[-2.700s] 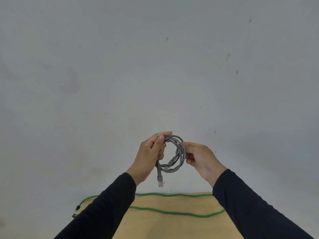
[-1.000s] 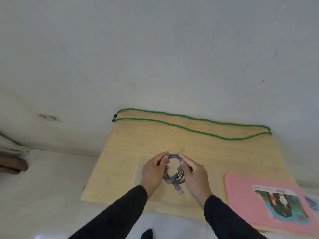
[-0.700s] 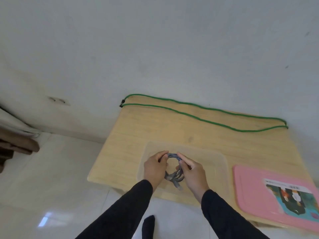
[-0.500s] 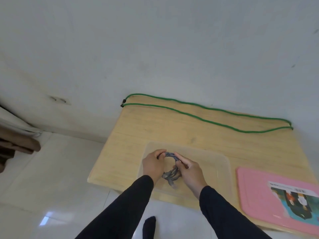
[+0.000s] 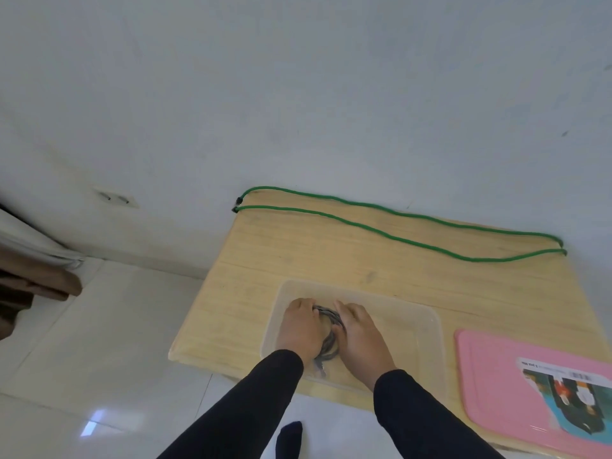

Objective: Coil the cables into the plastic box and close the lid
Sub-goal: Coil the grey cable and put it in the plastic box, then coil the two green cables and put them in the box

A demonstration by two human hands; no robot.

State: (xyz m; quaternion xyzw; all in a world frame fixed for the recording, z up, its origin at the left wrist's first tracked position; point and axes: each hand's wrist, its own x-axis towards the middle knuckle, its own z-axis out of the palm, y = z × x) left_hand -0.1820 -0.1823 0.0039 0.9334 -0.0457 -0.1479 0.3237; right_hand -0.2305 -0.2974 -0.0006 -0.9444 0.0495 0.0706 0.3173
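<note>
A clear plastic box (image 5: 427,326) stands near the front edge of a low wooden table (image 5: 298,253). Both hands are down inside its left half. My left hand (image 5: 298,329) and my right hand (image 5: 359,339) hold a coiled grey cable (image 5: 329,342) between them, low against the box floor. One plug end sticks out towards me below the coil. A long green cable (image 5: 397,226) lies doubled along the table's far edge. The pink lid (image 5: 490,376) lies flat on the table to the right of the box.
The table stands against a pale wall. White floor tiles (image 5: 99,342) lie to the left and in front. A curtain and a brown cloth (image 5: 29,279) hang at the far left. A foot in a dark sock (image 5: 289,438) is below the table edge.
The view has tilted from the wall down onto the table. Both hands have lowered the grey coil from in front of me into the left half of the clear box.
</note>
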